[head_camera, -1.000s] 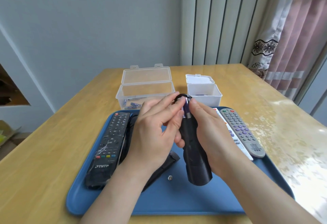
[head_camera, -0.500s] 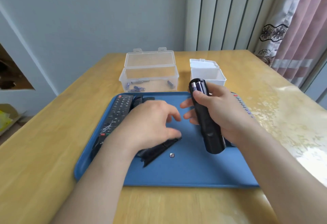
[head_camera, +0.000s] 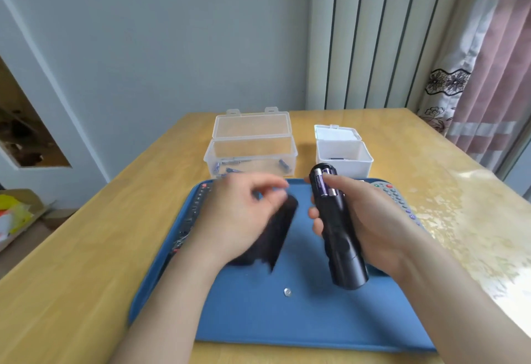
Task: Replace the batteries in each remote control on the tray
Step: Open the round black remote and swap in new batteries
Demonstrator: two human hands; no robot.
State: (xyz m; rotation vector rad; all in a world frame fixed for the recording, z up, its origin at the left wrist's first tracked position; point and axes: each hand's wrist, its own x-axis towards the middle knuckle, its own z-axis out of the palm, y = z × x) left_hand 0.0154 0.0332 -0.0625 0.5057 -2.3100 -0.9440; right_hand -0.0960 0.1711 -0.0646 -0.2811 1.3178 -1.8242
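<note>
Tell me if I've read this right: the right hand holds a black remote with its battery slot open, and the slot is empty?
Not quite. The right hand does hold the black remote with its battery slot open, but the slot is not empty: purple batteries sit in it, as the head view shows.

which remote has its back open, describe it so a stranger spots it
Start at the blue tray on the wooden table. Over its right half, the right hand grips a black remote. Unlike the grey remote lying flat beside it, its far end shows purple batteries.
</note>
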